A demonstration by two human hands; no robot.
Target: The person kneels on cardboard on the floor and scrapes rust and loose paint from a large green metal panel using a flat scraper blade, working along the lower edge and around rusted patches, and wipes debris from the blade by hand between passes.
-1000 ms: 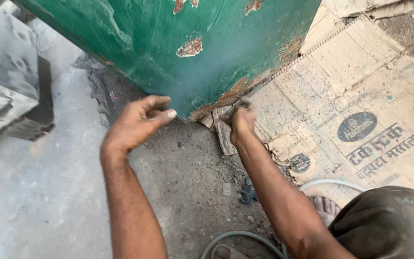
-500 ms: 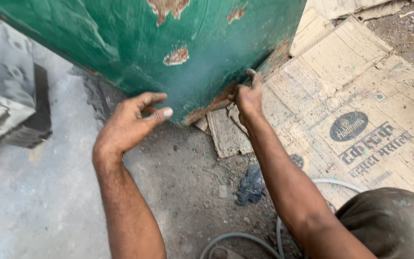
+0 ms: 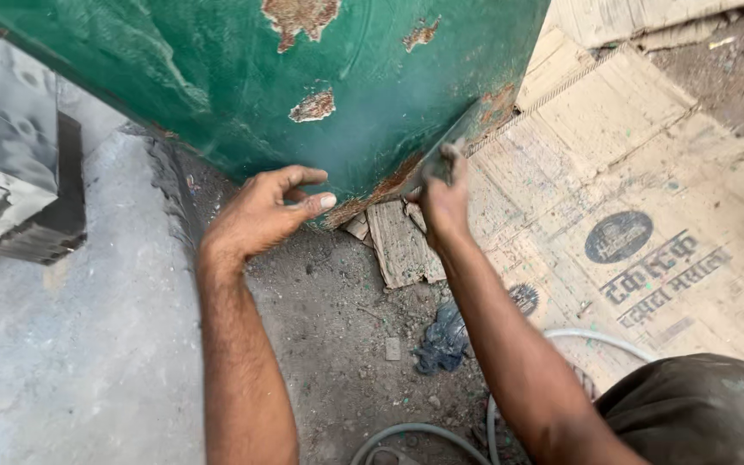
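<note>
Left hand [image 3: 264,211] hovered open, fingers curled, just beside rusty lower edge of green metal panel [image 3: 337,86], not clearly touching. Right hand [image 3: 443,194] closed, grip on small tool [image 3: 449,159], too blurred to identify, pressed at panel's bottom corner. Cardboard sheets [image 3: 630,189] on ground beneath and right. Hose [image 3: 424,430] and blue rag [image 3: 443,340] near forearm on dirt floor [image 3: 337,344].

Two bare hands are up at one green metal body [image 3: 217,77]: the left hand [image 3: 262,211] and the right hand [image 3: 443,194]. Just below the right hand's grip lie two cardboard scraps [image 3: 398,245], one dark rag [image 3: 443,337] and one hose [image 3: 424,435].
</note>
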